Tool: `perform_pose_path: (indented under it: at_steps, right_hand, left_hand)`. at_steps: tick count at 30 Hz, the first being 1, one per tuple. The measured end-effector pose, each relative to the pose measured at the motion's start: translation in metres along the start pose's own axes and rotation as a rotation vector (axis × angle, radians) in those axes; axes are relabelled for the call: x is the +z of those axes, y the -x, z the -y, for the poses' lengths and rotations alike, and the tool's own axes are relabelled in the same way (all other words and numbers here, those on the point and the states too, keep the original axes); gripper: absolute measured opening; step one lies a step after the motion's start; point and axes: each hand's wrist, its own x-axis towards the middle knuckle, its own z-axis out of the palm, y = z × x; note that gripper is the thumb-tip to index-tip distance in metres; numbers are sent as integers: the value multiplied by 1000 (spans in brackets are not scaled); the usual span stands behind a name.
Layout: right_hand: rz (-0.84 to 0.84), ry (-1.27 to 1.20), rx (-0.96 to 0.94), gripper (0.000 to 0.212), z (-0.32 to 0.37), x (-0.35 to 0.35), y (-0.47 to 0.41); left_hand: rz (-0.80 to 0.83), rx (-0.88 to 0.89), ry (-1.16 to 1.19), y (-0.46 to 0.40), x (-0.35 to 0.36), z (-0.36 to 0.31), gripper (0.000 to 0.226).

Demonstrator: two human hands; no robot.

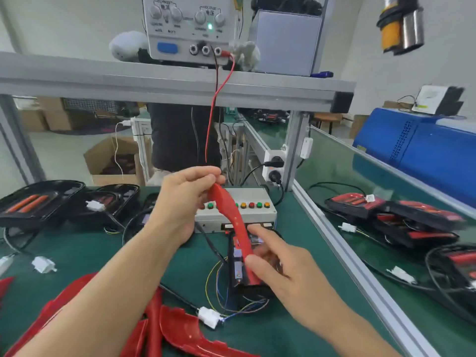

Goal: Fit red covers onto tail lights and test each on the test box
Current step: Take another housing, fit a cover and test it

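— Green matting (108, 256) covers this bench under an aluminium-framed shelf, so what is the person doing at the middle of it?

— Fitting a red cover (233, 222). It is held on edge, tilted, between both hands above a black tail light (240, 266) that lies on the mat just in front of the test box (247, 215). The left hand (180, 202) pinches the cover's upper tip with curled fingers and thumb; the right hand (278, 266) grips its lower end, thumb on the red face, fingers curled behind where the housing begins.

— Why hold it at both ends?

— My guess is that the cover is long, curved and thin, so two grips let the person steer its lower edge into the housing first and then swing the top down. It is not seated yet.

— And why is the lamp so close to the box?

— Probably so that its wires reach. The lamp's white connector (210, 316) lies loose on the mat near the person, wires trailing back to the housing, unplugged, so testing looks ahead.

— What surrounds it?

— Spare red covers (180, 331) are heaped at the near edge, within easy reach. Bare black tail lights (43, 202) wait at the left; covered ones (396, 215) lie beyond the rail (334, 243) on the right, seemingly finished. On the shelf, a power supply (188, 27) feeds a red lead (215, 104) down toward the box.
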Motion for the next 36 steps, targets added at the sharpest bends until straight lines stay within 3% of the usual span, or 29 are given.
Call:
perform_pose_path:
  at_steps: [4, 6, 10, 14, 15, 19, 26, 31, 36]
  right_hand:
    - [-79, 148, 5, 31, -10, -12, 9]
    - [-119, 231, 37, 28, -15, -19, 12]
    - [-128, 429, 205, 21, -25, -33, 16]
    - [-47, 568, 311, 21, -25, -33, 18]
    - [-32, 583, 324, 22, -24, -32, 18]
    - [3, 655, 347, 24, -24, -26, 13]
    - [14, 681, 341, 23, -33, -19, 9]
    - [-46, 539, 293, 21, -44, -21, 15]
    - [-110, 427, 269, 29, -55, -21, 18]
  left_hand:
    - [59, -158, 190, -7, 15, 19, 18]
    - [91, -197, 161, -9, 20, 31, 16]
    - [63, -174, -587, -20, 15, 69, 21]
    - [215, -287, -1001, -22, 12, 90, 6]
    - [238, -320, -1045, -23, 14, 92, 11]
    - [219, -538, -782, -26, 24, 98, 20]
    - [116, -663, -507, -19, 31, 92, 27]
    - [96, -699, -467, -13, 27, 92, 31]
    - [28, -575, -485, -18, 28, 88, 33]
